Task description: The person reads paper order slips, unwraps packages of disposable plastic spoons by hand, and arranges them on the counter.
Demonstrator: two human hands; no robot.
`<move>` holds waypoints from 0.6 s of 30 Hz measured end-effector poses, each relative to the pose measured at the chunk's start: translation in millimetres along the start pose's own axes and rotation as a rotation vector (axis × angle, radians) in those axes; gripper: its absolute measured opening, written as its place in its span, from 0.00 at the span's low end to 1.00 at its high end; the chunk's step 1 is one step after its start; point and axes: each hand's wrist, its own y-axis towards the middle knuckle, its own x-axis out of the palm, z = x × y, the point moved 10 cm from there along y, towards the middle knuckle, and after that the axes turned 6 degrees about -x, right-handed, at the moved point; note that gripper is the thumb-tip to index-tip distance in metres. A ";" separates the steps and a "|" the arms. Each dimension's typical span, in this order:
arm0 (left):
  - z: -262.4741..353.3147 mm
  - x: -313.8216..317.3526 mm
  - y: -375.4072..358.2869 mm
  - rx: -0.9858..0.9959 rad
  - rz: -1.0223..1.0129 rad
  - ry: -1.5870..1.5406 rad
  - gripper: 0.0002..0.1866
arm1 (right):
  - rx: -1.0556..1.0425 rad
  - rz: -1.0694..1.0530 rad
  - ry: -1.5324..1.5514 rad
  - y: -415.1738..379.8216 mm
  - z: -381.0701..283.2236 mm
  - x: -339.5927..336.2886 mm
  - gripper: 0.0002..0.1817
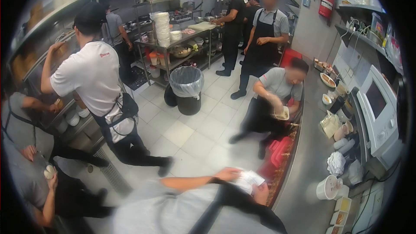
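At the lower middle, my left hand [227,173] and my right hand [261,193] hold white paper [247,181] between them. The paper looks folded or layered, and any print on it is too blurred to read. My left fingers grip its upper left side, while my right fingers close on its lower right edge. The paper is in front of my grey shirt and black apron [242,199]. Right of my hands runs a steel counter [294,177], and just beyond them are red plastic containers [279,151].
Nearby, a co-worker [277,86] leans over a bowl [281,113]. Another person [93,73] strides past on the left. A lined bin [186,91] stands on the tiled floor. The counter carries a white tub [327,188], condiment containers [342,204] and a microwave [379,104].
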 end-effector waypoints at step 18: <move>-59.7 -1.7 25.7 -0.235 0.019 -0.356 0.13 | 0.010 0.017 0.001 3.0 5.0 -7.8 0.13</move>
